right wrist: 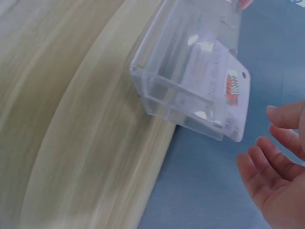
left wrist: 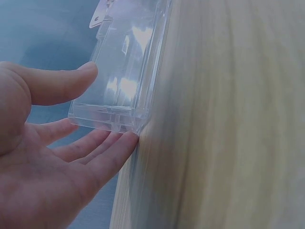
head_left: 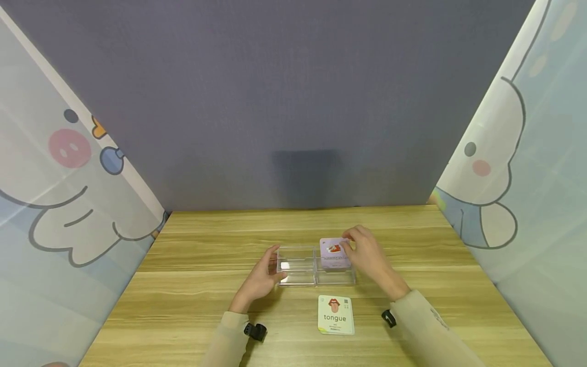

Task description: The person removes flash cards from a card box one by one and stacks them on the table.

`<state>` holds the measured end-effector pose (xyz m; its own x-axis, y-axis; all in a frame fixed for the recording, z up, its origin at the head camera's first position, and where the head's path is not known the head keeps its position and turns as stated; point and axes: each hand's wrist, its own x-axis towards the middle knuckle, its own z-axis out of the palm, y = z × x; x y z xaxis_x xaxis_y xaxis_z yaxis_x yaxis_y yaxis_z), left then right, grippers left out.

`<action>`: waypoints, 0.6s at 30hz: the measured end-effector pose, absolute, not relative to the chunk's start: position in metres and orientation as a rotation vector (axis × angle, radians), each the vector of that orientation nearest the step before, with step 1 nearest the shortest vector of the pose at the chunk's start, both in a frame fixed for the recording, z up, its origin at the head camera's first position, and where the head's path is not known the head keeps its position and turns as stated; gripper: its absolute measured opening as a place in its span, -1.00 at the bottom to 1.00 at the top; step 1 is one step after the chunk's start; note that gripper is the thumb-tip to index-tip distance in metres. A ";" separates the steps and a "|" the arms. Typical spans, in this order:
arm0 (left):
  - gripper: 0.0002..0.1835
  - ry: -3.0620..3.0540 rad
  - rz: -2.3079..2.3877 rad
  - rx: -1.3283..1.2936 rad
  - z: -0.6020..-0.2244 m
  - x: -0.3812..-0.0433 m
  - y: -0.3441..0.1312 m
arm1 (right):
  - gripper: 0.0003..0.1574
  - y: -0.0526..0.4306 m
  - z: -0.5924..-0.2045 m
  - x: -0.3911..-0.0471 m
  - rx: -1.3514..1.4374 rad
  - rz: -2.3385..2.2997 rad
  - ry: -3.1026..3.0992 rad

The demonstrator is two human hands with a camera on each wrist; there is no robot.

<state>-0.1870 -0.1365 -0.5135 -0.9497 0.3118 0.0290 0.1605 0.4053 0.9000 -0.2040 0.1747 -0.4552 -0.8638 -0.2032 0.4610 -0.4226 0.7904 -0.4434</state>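
While the left hand [head_left: 259, 281] is resting relaxed fingers against the adjacent end of the clear organiser [head_left: 297, 270], thumb spread away from them, the right hand [head_left: 367, 255] is hovering just beside the purple card [head_left: 335, 261], its thumb and fingertips standing apart; this card is leaning in the organiser, immediately left of the right hand; the tongue card [head_left: 336, 320] is lying on the wooden table [head_left: 192, 306], nearer the person than the 2 hands.

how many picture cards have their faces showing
2: a purple rounded-corner card in the right half of the clear plastic box, and a cream "tongue" card on the wooden table in front. More may be hidden under or behind them.
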 end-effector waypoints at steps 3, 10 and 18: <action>-0.16 2.506 1.586 0.425 -0.513 -0.187 -0.136 | -0.80 0.175 -0.459 -0.208 0.497 0.737 -2.575; -0.15 2.500 1.588 0.431 -0.512 -0.186 -0.135 | -0.80 0.174 -0.463 -0.214 0.505 0.702 -2.584; -0.15 2.505 1.585 0.427 -0.514 -0.186 -0.136 | -0.77 0.173 -0.468 -0.216 0.507 0.683 -2.627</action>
<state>-0.1861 -0.1359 -0.5136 -0.9489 0.3145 0.0278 0.1597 0.4022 0.9015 -0.2160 0.1733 -0.4680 -0.8636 -0.2448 0.4407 -0.4284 0.8172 -0.3855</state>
